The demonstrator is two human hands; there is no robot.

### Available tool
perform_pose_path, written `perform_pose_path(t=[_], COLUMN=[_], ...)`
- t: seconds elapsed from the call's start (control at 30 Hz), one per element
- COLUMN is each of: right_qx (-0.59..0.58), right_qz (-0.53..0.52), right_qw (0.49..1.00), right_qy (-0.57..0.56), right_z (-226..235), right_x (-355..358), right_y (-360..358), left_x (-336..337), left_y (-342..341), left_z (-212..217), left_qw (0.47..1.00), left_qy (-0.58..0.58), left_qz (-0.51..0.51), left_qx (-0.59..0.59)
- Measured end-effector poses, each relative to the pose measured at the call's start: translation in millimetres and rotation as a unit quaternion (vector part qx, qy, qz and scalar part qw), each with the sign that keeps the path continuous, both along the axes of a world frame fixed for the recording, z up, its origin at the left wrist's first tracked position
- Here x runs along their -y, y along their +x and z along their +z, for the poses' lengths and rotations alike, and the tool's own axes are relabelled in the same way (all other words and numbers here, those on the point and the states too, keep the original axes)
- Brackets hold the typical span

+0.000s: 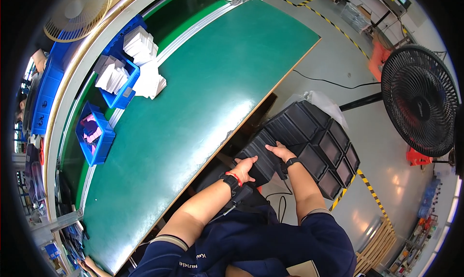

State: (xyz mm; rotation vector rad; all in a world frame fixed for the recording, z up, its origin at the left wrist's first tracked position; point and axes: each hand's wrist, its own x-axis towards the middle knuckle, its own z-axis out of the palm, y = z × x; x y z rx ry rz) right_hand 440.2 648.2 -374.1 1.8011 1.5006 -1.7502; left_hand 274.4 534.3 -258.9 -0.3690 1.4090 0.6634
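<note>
Between my two hands is a row of black rectangular boxes point(258, 154), close against the front edge of the green table. My left hand point(245, 169) grips its near left side, thumb across the top. On the right side my right hand point(280, 152) holds the same row, its fingers partly hidden behind it. Beyond and to the right, more black boxes point(316, 161) are packed together in a large block, some with their broad faces up. The undersides of the held boxes are out of sight.
The green table point(193, 98) runs along my left. Blue bins point(118, 95) with white folded cards point(140, 44) stand at its far side, beside a blue bin of pink pieces point(92, 134). A black fan point(419, 100) stands right; its cable point(333, 83) crosses the floor.
</note>
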Motion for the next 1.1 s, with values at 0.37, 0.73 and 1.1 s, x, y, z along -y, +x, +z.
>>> perform_pose_path(t=[0.37, 0.73, 1.1], right_qx=[0.05, -0.04, -0.343], right_qz=[0.008, -0.134, -0.44], right_qw=[0.999, 0.99, 0.823], right_qy=[-0.018, 0.023, 0.103], right_z=[-25.0, -23.8, 102.1], right_x=[-11.9, -2.7, 11.3], right_y=[-13.3, -16.4, 44.3], left_x=[-1.9, 16.9, 47.0], left_y=[1.0, -2.8, 21.2], left_z=[-13.7, -36.6, 91.7], left_qw=[0.998, 0.999, 0.735], left_qy=[-0.052, 0.042, 0.45], left_qz=[-0.016, -0.019, -0.313], left_qx=[-0.023, -0.02, -0.399])
